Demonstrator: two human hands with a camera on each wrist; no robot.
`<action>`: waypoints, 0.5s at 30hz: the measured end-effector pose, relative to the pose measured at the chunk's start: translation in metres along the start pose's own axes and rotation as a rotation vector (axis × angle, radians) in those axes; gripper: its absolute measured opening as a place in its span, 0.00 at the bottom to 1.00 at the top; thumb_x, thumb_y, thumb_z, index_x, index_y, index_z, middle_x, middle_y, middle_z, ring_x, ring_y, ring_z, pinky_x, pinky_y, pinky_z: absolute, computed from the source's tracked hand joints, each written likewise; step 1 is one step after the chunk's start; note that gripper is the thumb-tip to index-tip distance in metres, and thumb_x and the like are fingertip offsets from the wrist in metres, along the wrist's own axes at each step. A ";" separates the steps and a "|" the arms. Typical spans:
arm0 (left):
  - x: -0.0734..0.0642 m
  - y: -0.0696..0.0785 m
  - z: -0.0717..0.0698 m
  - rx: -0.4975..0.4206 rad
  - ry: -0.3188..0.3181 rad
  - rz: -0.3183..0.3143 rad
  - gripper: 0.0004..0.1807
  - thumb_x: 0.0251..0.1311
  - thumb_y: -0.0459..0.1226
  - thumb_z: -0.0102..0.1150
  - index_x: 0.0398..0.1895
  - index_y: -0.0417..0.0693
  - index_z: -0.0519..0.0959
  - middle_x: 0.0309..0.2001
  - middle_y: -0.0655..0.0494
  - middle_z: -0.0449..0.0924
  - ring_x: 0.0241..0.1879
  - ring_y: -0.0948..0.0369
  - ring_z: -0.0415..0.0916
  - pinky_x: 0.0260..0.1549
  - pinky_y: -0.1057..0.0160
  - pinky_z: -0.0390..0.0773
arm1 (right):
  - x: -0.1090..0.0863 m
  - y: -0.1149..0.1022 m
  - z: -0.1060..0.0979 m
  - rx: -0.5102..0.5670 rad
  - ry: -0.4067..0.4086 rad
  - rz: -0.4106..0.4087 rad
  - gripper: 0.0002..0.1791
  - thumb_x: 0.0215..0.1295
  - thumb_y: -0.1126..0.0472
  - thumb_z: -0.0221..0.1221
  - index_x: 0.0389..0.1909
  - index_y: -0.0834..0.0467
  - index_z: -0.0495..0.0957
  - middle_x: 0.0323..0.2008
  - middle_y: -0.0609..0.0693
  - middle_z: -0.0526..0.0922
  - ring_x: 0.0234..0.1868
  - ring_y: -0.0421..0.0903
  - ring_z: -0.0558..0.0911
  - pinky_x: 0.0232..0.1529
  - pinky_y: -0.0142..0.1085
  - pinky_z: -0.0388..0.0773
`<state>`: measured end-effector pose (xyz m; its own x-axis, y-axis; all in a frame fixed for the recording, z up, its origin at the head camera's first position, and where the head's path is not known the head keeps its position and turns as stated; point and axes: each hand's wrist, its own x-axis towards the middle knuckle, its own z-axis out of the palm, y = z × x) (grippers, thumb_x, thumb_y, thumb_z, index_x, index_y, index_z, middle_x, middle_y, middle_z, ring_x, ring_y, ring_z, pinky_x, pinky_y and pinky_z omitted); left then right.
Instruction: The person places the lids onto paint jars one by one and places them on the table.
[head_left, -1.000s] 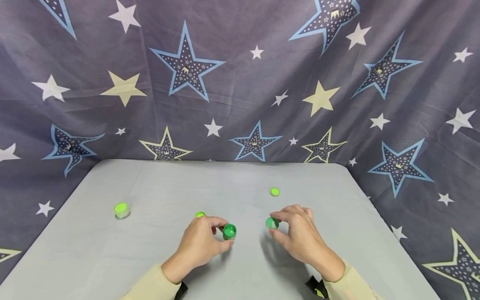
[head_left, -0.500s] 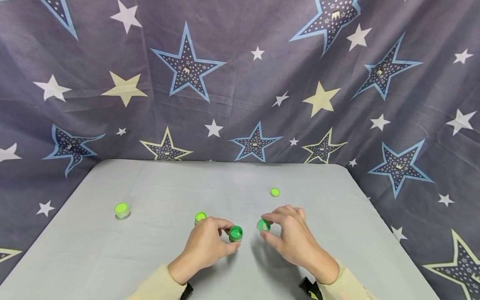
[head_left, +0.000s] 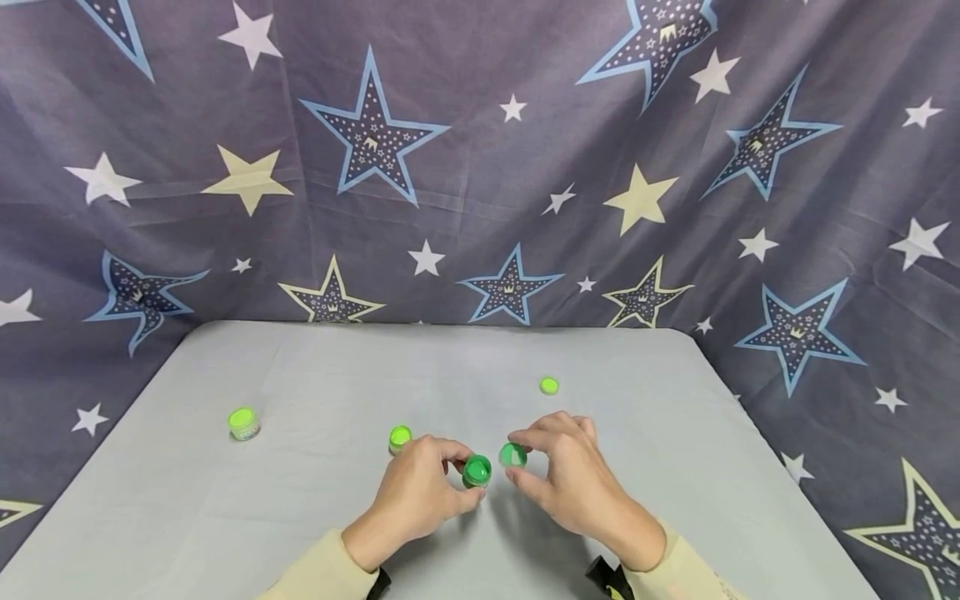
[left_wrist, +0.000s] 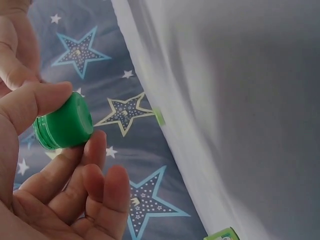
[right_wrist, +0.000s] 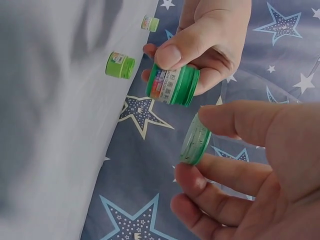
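Between thumb and fingers, my left hand grips a small dark green paint jar. Its mouth is uncovered and green paint shows inside; a printed label wraps its side in the right wrist view. Across from it, my right hand pinches a clear, green-stained jar lid by its edge. A narrow gap separates lid and jar, both above the table. Just behind my left hand stands a light green paint jar, partly hidden by the hand, with bright paint visible at its top.
A second light green jar stands farther left on the grey-white table. At the back right lies a flat light green lid. A star-printed curtain hangs behind and along the table's sides.
Both hands have come closer together: my left moved right with the green jar, my right moved left with the lid. More of the light green jar behind my left hand shows now.
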<state>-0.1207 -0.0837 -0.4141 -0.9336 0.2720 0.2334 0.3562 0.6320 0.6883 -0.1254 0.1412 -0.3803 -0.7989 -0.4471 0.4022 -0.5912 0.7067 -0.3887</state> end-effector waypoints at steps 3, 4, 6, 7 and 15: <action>0.000 0.000 0.001 -0.005 0.002 0.004 0.12 0.44 0.39 0.83 0.30 0.61 0.87 0.29 0.72 0.79 0.30 0.65 0.72 0.28 0.66 0.72 | 0.000 -0.002 0.001 -0.002 0.000 -0.009 0.17 0.54 0.55 0.77 0.45 0.54 0.89 0.37 0.38 0.84 0.45 0.39 0.77 0.51 0.43 0.60; -0.001 0.000 0.002 -0.008 0.002 0.004 0.12 0.45 0.39 0.83 0.30 0.61 0.87 0.29 0.72 0.79 0.30 0.64 0.73 0.28 0.66 0.72 | 0.000 -0.002 0.001 -0.002 0.001 -0.013 0.17 0.53 0.55 0.77 0.45 0.54 0.89 0.37 0.38 0.84 0.45 0.39 0.77 0.51 0.43 0.60; -0.001 0.000 0.002 -0.014 0.001 0.002 0.11 0.45 0.39 0.83 0.30 0.62 0.88 0.29 0.72 0.79 0.31 0.63 0.74 0.28 0.66 0.72 | 0.000 -0.004 0.002 -0.002 0.004 -0.019 0.18 0.53 0.56 0.77 0.45 0.54 0.89 0.36 0.39 0.84 0.44 0.39 0.77 0.51 0.43 0.60; -0.001 0.000 0.002 -0.016 0.000 0.001 0.11 0.45 0.39 0.82 0.30 0.62 0.88 0.29 0.72 0.79 0.31 0.62 0.74 0.28 0.66 0.72 | 0.000 -0.004 0.002 -0.001 0.006 -0.022 0.18 0.53 0.56 0.77 0.45 0.54 0.89 0.36 0.39 0.84 0.44 0.39 0.77 0.51 0.43 0.60; 0.000 0.001 0.004 -0.029 -0.008 -0.007 0.11 0.46 0.40 0.82 0.32 0.62 0.89 0.30 0.73 0.80 0.31 0.64 0.73 0.27 0.66 0.72 | 0.001 -0.010 0.003 0.015 -0.001 -0.039 0.18 0.53 0.56 0.77 0.45 0.54 0.89 0.35 0.39 0.83 0.44 0.39 0.77 0.50 0.44 0.61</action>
<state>-0.1199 -0.0804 -0.4165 -0.9355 0.2740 0.2230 0.3485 0.6125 0.7095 -0.1201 0.1318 -0.3789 -0.7756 -0.4746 0.4161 -0.6232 0.6803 -0.3857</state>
